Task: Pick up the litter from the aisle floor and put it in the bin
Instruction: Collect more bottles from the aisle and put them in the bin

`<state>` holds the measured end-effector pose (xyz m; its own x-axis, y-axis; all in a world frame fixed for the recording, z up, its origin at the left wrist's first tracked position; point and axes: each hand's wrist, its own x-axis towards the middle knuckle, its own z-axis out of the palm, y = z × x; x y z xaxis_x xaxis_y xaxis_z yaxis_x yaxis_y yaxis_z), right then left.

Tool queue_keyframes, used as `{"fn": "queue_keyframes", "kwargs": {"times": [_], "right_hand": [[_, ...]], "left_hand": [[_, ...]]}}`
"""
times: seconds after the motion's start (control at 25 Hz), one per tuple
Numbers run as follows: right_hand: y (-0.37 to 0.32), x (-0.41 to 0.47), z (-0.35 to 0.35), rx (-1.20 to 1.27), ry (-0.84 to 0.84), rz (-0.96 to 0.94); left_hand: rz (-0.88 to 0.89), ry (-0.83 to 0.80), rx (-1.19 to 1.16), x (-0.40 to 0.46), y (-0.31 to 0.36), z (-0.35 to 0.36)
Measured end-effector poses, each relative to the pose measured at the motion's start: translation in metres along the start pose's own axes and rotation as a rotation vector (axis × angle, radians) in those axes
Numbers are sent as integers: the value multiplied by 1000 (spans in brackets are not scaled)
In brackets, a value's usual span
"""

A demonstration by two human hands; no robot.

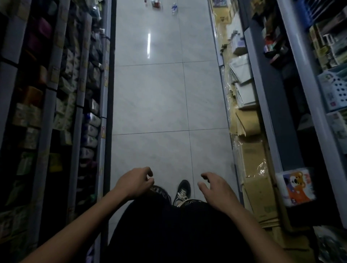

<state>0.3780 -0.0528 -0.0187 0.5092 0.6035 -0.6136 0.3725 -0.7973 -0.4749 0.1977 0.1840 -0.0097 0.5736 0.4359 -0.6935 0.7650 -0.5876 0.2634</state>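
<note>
1. Grip first: my left hand [134, 183] sits in the lower middle of the frame with the fingers curled loosely in toward the thumb. It isn't pinching anything, it's just empty. My right hand [216, 187] is just right of it, fingers spread and slightly hooked, palm down, also holding nothing. Neither one touches a shelf or the floor; they hang in the air above my shoes [183, 190].

2. The litter is way off at the top edge of the frame: a red-and-white piece [156, 3], a small blue-and-white wrapper [174, 7] to its right, and a tiny red bit [145, 1] on the left. They're too small and far off to say what they actually are. All of it lies on the aisle floor [150, 97], well apart from my hands.

3. No bin anywhere in view, so I'd guess it's behind me or past the frame.

4. So the step right now is just the walk-up. Nothing's picked up yet, as far as I can judge.

5. Doing it well, I reckon: keep to the middle of the tiles, since the left shelves [56, 93] and the cardboard boxes [251, 155] on the right crowd the aisle. Stop just short of the closest piece, then crouch rather than reach. Keep both hands relaxed and empty so I can grab two pieces in one go.
</note>
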Motion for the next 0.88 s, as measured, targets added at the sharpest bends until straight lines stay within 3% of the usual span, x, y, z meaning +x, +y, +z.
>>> {"fn": "queue_keyframes", "kwargs": {"times": [0.4, 0.6, 0.88], "right_hand": [[-129, 198, -119, -87, 14, -182], [-164, 255, -165, -20, 36, -97], [-158, 326, -239, 52, 98, 42]], "left_hand": [[-191, 38, -175, 97, -32, -108], [-65, 84, -97, 185, -22, -218], [122, 123, 12, 316, 38, -359]]}}
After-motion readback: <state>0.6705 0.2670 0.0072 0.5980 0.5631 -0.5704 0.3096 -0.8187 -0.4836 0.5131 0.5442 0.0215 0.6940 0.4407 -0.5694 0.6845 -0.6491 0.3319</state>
